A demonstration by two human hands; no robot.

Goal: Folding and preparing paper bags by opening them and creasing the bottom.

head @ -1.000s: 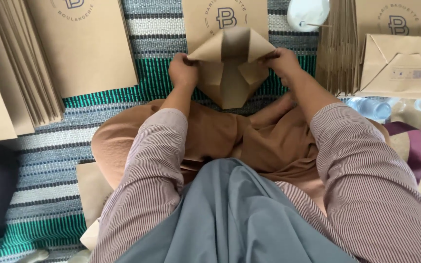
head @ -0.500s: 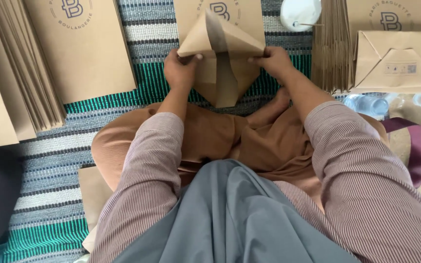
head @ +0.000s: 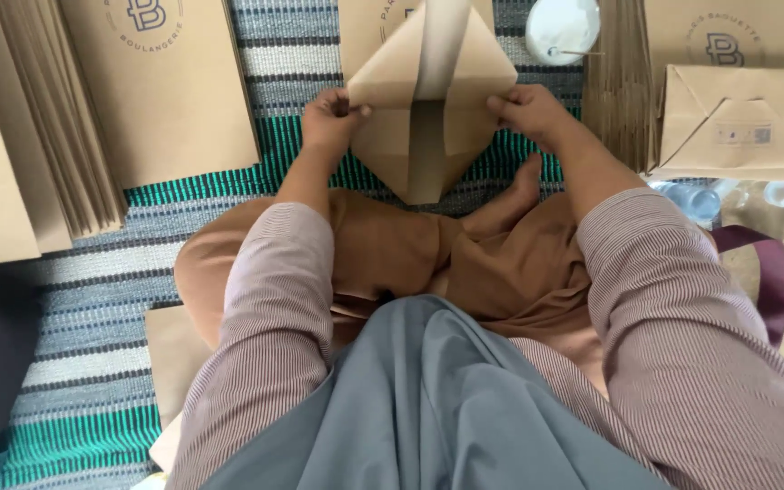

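Note:
I sit cross-legged on a striped mat and hold a brown paper bag [head: 428, 109] in front of my knees, its folded bottom turned toward me in a diamond shape. My left hand [head: 330, 120] pinches the bag's left corner. My right hand [head: 530, 113] grips the right corner. The bag's upper point stands up past the top edge of the view. Beneath it lies another flat brown bag [head: 369, 27] with a round printed mark.
A fanned stack of flat brown bags [head: 56, 136] lies at the left. More bags [head: 737, 118] are piled at the right beside an upright bundle [head: 617, 82]. A white round object [head: 563, 27] sits at the top. Clear plastic bottles [head: 782, 204] lie at the right edge.
Both hands have lifted the bag and spread its folded bottom wider, so the flaps now form a taller diamond. The view has shifted slightly downward.

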